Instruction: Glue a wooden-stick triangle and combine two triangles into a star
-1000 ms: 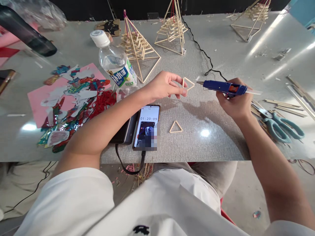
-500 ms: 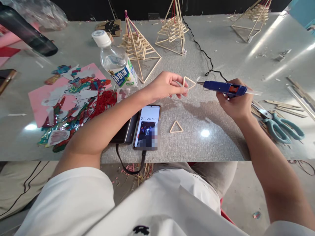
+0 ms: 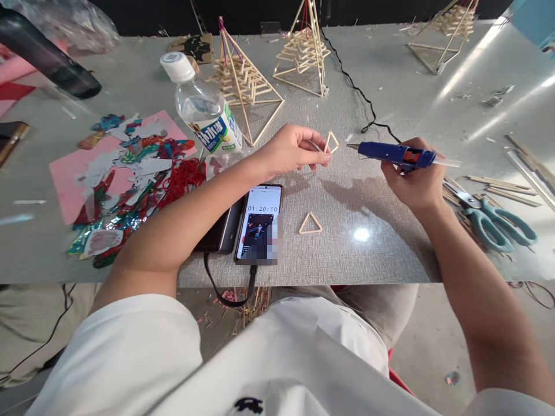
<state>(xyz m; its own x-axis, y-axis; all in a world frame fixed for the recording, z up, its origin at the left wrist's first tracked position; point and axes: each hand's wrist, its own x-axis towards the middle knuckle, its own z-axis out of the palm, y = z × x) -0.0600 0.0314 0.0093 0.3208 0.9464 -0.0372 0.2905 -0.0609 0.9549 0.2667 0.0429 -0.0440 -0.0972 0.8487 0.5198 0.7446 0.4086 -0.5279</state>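
Between the thumb and fingers of my left hand (image 3: 307,149) is a small triangle of wooden sticks (image 3: 332,141), held above the table and tilted. My right hand (image 3: 414,179) is wrapped round a blue hot glue gun (image 3: 390,155), with a clear glue stick poking out of its back. The gun's metal nozzle points left toward the held triangle, with a gap between them. A second small stick triangle (image 3: 310,223) lies flat on the grey table (image 3: 333,260) below my hands.
Behind stand stick pyramids (image 3: 249,86) and a plastic bottle (image 3: 199,104). A lit phone (image 3: 260,225) lies near my left forearm, by a pink sheet (image 3: 65,185) with scraps. Scissors (image 3: 498,225) and loose sticks (image 3: 505,188) are at right. A black cord (image 3: 353,86) runs behind the gun.
The triangle in my left hand has turned in the fingers and come away slightly from the nozzle. The glue gun and my right hand have hardly moved.
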